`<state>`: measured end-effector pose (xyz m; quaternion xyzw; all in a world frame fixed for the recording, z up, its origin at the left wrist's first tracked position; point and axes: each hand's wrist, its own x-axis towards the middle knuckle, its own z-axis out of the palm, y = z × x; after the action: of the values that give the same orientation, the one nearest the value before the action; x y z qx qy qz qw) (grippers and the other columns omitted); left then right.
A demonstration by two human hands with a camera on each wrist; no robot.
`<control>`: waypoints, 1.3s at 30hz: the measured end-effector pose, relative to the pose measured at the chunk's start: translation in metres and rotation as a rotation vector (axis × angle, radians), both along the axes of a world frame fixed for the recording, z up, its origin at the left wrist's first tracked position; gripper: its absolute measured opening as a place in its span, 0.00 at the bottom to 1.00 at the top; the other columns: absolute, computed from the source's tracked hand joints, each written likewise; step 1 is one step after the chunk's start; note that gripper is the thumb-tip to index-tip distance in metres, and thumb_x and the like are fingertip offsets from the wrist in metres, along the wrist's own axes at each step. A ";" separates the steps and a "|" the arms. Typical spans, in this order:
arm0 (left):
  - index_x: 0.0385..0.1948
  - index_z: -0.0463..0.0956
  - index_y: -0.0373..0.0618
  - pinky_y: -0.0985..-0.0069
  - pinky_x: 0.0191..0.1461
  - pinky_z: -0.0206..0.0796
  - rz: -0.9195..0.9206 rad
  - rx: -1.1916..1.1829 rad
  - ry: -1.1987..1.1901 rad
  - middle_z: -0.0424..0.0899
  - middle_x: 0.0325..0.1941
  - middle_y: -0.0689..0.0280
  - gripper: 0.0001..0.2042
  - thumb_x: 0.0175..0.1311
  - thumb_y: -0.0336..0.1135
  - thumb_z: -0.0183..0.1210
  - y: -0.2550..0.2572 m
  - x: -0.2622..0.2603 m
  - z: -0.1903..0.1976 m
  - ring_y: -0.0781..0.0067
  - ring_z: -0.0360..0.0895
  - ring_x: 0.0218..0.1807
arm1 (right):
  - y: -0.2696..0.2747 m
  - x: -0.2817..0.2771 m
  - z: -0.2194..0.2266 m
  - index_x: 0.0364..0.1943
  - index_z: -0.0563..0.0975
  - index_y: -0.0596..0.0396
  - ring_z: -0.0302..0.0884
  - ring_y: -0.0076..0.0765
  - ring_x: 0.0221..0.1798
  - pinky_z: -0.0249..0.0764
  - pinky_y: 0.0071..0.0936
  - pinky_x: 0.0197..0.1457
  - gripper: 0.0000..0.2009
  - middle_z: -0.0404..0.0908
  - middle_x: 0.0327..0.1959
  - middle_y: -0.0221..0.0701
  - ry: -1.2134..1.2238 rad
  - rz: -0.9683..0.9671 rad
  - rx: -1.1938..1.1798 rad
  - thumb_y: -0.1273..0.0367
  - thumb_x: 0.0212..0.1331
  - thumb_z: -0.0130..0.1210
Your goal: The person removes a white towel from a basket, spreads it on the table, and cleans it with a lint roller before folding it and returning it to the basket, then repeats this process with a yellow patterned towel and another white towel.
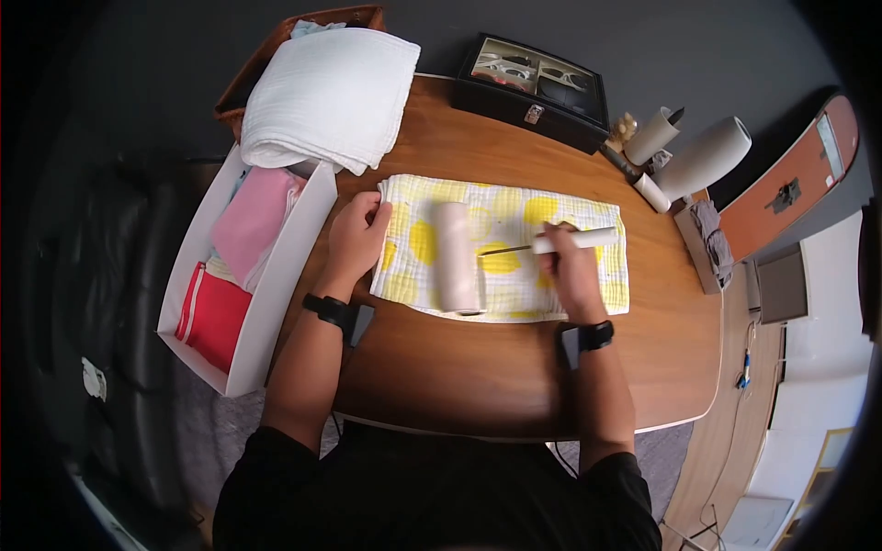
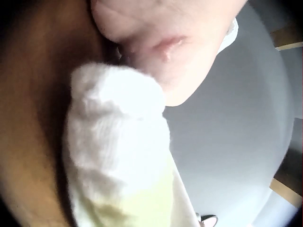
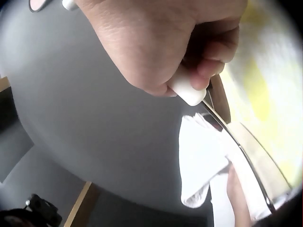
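Observation:
A folded white cloth with yellow dots (image 1: 514,207) lies flat on the wooden table. My right hand (image 1: 575,274) grips the white handle of a lint roller (image 1: 455,253), whose pale roll stands across the cloth left of its middle, slightly blurred. In the right wrist view, fingers curl round the handle (image 3: 189,91) and a thin metal rod runs down from it. My left hand (image 1: 356,237) holds the cloth's left edge near the far corner, its thumb on top. The left wrist view shows the thick folded edge of the cloth (image 2: 118,137) close under that hand.
To the left stands a white box (image 1: 308,220) with pink and red folded clothes. A folded white cloth (image 1: 331,96) lies over a brown basket (image 1: 354,15) behind it. At the back are a black glasses case (image 1: 528,115) and a white cylindrical device (image 1: 707,158).

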<state>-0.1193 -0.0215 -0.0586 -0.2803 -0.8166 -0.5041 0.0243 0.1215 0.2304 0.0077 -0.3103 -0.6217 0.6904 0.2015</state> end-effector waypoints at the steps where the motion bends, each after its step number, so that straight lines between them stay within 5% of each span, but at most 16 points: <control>1: 0.51 0.82 0.38 0.63 0.46 0.78 -0.013 0.012 -0.028 0.91 0.40 0.56 0.14 0.76 0.40 0.66 -0.001 0.001 -0.001 0.58 0.88 0.39 | -0.017 -0.006 -0.003 0.35 0.81 0.54 0.67 0.19 0.23 0.61 0.21 0.27 0.11 0.78 0.25 0.24 0.019 0.017 -0.039 0.64 0.75 0.61; 5: 0.55 0.81 0.36 0.65 0.45 0.77 -0.075 0.049 -0.119 0.92 0.39 0.55 0.17 0.76 0.40 0.67 -0.004 -0.001 0.001 0.62 0.88 0.38 | -0.048 -0.020 -0.012 0.37 0.82 0.54 0.73 0.19 0.27 0.67 0.22 0.30 0.08 0.83 0.30 0.27 0.063 0.123 -0.109 0.67 0.72 0.66; 10: 0.56 0.80 0.33 0.67 0.41 0.77 -0.112 -0.040 -0.146 0.92 0.36 0.56 0.19 0.74 0.40 0.68 -0.004 0.006 0.017 0.66 0.88 0.35 | 0.000 0.026 0.011 0.32 0.82 0.54 0.74 0.20 0.27 0.68 0.24 0.30 0.13 0.85 0.28 0.28 -0.070 -0.037 0.133 0.62 0.73 0.65; 14: 0.54 0.80 0.33 0.65 0.38 0.75 -0.104 -0.031 -0.060 0.89 0.32 0.57 0.18 0.73 0.40 0.69 -0.003 0.002 0.007 0.63 0.86 0.32 | 0.096 0.120 -0.012 0.31 0.79 0.52 0.61 0.18 0.22 0.56 0.24 0.26 0.12 0.70 0.22 0.21 -0.005 -0.350 0.231 0.63 0.73 0.59; 17: 0.53 0.81 0.34 0.63 0.37 0.74 -0.095 -0.044 -0.021 0.87 0.30 0.58 0.18 0.73 0.39 0.68 -0.002 0.002 0.007 0.60 0.85 0.31 | 0.145 0.179 -0.021 0.29 0.77 0.53 0.61 0.19 0.19 0.53 0.24 0.21 0.12 0.72 0.21 0.25 0.122 -0.664 0.069 0.66 0.71 0.61; 20: 0.53 0.81 0.35 0.62 0.36 0.73 -0.091 -0.046 -0.004 0.87 0.30 0.58 0.18 0.73 0.40 0.68 -0.002 0.001 0.003 0.59 0.84 0.31 | 0.144 0.187 -0.017 0.30 0.77 0.53 0.58 0.19 0.16 0.52 0.22 0.21 0.10 0.71 0.20 0.24 0.163 -0.603 0.147 0.66 0.71 0.61; 25: 0.53 0.81 0.35 0.61 0.37 0.74 -0.093 -0.042 -0.016 0.87 0.31 0.57 0.18 0.73 0.40 0.69 0.000 0.001 0.005 0.57 0.84 0.31 | 0.064 0.094 0.002 0.34 0.80 0.52 0.64 0.18 0.24 0.57 0.23 0.28 0.11 0.72 0.24 0.21 -0.067 -0.325 0.266 0.63 0.75 0.58; 32: 0.55 0.80 0.34 0.62 0.40 0.75 -0.107 -0.072 -0.040 0.89 0.35 0.55 0.18 0.74 0.40 0.68 -0.004 -0.002 0.002 0.56 0.86 0.34 | -0.045 0.002 -0.003 0.34 0.82 0.53 0.71 0.20 0.28 0.65 0.23 0.30 0.09 0.83 0.29 0.28 0.040 0.108 -0.055 0.66 0.74 0.63; 36: 0.56 0.80 0.35 0.61 0.40 0.74 -0.105 -0.015 -0.043 0.88 0.34 0.55 0.18 0.74 0.39 0.68 -0.002 -0.001 -0.004 0.56 0.85 0.34 | -0.001 0.030 -0.002 0.33 0.82 0.54 0.73 0.21 0.27 0.67 0.24 0.30 0.11 0.84 0.30 0.29 -0.006 -0.058 0.116 0.65 0.74 0.62; 39: 0.55 0.80 0.35 0.60 0.40 0.74 -0.106 -0.065 -0.038 0.87 0.33 0.55 0.18 0.74 0.39 0.68 -0.002 -0.001 0.001 0.55 0.84 0.34 | 0.070 0.090 -0.011 0.45 0.82 0.58 0.73 0.21 0.27 0.68 0.23 0.30 0.11 0.83 0.30 0.30 0.022 -0.362 0.315 0.64 0.74 0.60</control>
<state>-0.1200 -0.0233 -0.0580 -0.3142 -0.8167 -0.4832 -0.0269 0.2111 0.3001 -0.0030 -0.3737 -0.6537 0.5409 0.3748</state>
